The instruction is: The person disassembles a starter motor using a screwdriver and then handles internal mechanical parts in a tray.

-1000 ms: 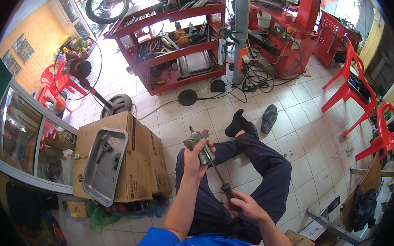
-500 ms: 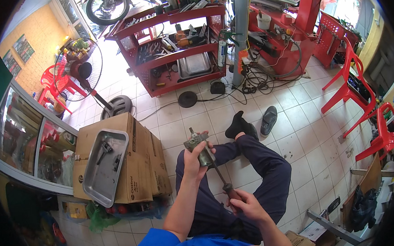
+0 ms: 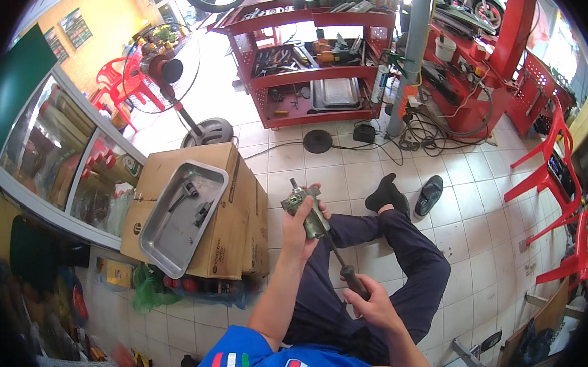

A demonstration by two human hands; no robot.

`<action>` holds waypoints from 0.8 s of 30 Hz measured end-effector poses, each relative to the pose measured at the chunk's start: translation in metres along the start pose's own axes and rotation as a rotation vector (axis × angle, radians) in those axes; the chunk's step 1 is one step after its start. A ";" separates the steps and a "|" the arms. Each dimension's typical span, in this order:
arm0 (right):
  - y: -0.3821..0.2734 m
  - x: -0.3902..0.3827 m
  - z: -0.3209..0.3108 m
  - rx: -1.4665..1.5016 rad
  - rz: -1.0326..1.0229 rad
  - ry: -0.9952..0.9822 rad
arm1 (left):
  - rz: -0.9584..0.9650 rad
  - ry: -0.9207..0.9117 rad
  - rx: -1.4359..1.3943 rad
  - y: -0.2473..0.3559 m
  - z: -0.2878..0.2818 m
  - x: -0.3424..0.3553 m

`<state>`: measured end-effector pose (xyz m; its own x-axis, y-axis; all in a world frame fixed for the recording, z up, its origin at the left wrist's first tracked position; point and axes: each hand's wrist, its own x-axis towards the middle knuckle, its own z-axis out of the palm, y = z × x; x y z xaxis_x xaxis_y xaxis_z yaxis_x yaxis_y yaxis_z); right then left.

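My left hand (image 3: 297, 230) is wrapped round a greenish-grey cylindrical metal part (image 3: 315, 225) with a short shaft at its upper end, held above my bent legs. Lower down, my right hand (image 3: 372, 305) grips the dark handle (image 3: 352, 278) of a long screwdriver-like tool, whose thin rod runs up to the part's lower end; its tip is hidden. A steel tray (image 3: 163, 250) holding dark small parts lies on a cardboard box (image 3: 241, 207) at my left. Beyond my socked foot (image 3: 383, 191) lies a black shoe (image 3: 428, 195).
A red tool cart (image 3: 303, 115) stands ahead beside a grey post (image 3: 408, 69), with tangled cables (image 3: 415, 132) on the tiled floor. A fan (image 3: 165, 73) and glass cabinet (image 3: 78, 170) are at left, red plastic chairs (image 3: 542, 168) and red lift equipment (image 3: 478, 105) at right.
My view has shifted, so the room sits differently in the picture. Both hands keep their grips on the metal part and the tool, with little other visible movement.
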<state>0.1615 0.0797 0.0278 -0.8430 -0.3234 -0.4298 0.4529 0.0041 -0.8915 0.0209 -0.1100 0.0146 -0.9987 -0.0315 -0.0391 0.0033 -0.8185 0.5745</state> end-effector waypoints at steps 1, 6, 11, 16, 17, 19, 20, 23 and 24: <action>0.000 0.004 0.002 0.062 -0.010 -0.039 | 0.027 0.015 -0.003 0.007 -0.003 -0.001; -0.012 0.025 0.019 0.146 -0.043 -0.199 | 0.146 0.119 0.016 0.048 -0.022 -0.006; -0.024 0.049 0.048 -0.023 -0.112 -0.265 | 0.278 0.188 -0.034 0.096 -0.037 -0.015; -0.045 0.065 0.086 -0.047 -0.169 -0.319 | 0.375 0.199 -0.047 0.140 -0.053 -0.031; -0.043 0.070 0.093 -0.047 -0.176 -0.350 | 0.400 0.202 -0.052 0.148 -0.051 -0.036; -0.044 0.076 0.108 -0.072 -0.217 -0.389 | 0.427 0.214 0.002 0.166 -0.069 -0.042; -0.046 0.077 0.117 -0.097 -0.252 -0.398 | 0.440 0.222 0.030 0.173 -0.076 -0.045; -0.050 0.088 0.124 -0.013 -0.119 -0.512 | 0.508 0.295 0.012 0.185 -0.070 -0.051; -0.049 0.091 0.126 0.045 -0.033 -0.569 | 0.519 0.320 0.007 0.190 -0.071 -0.055</action>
<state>0.0990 -0.0689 0.0505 -0.5737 -0.7813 -0.2457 0.4510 -0.0509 -0.8911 0.0800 -0.3042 0.0678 -0.8021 -0.5972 0.0045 0.4844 -0.6461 0.5899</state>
